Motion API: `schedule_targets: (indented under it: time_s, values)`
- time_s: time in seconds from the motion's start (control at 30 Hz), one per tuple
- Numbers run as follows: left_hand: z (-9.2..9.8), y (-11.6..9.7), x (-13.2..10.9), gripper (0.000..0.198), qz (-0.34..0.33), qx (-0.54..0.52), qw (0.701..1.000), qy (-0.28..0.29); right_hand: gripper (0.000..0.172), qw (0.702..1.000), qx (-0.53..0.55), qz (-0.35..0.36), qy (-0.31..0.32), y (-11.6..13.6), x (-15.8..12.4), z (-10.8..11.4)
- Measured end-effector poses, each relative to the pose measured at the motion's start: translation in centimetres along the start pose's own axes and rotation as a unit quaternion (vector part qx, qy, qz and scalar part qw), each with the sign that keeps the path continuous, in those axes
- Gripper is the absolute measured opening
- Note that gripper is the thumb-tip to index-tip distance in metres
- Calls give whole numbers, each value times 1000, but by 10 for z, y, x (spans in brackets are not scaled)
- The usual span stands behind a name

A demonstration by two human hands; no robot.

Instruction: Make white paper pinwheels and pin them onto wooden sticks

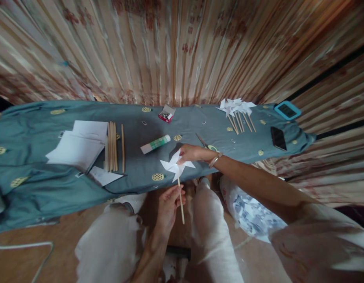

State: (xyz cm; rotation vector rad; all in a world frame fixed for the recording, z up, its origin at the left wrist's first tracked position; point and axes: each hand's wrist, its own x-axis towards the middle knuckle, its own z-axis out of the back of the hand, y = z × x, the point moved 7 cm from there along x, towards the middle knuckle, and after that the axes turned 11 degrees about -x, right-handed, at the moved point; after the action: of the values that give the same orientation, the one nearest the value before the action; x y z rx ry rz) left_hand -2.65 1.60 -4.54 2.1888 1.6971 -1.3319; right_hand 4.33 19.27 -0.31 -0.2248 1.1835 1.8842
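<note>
A white paper pinwheel [176, 167] on a thin wooden stick [182, 208] is between my hands, just at the front edge of the cloth-covered table. My left hand [170, 202] grips the stick below the paper blades. Fingers of my right hand [192, 153] are closed on the pinwheel's centre from the right; whether they pinch a pin there is hidden. Behind the pinwheel lies a glue stick [155, 144] with a green and white label. A pair of scissors [209, 146] lies partly hidden behind my right hand.
White paper sheets [77, 145] and wooden sticks [111, 147] lie on the left. A small open box [167, 114] stands at the back. Several finished pinwheels [236, 108], a blue-framed device [287, 110] and a phone [278, 138] are on the right. A bag of paper scraps [252, 210] sits below.
</note>
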Motion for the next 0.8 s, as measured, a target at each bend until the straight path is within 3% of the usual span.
schedule_targets:
  time_s: [0.33, 0.8]
  values:
    - [2, 4, 1, 50, 9, 5, 1000, -18, 9, 999, -34, -22, -11, 3, 1, 5]
    - [5, 2, 6, 46, 12, 6, 1000, 6, 16, 997, -65, -38, -5, -4, 3, 3]
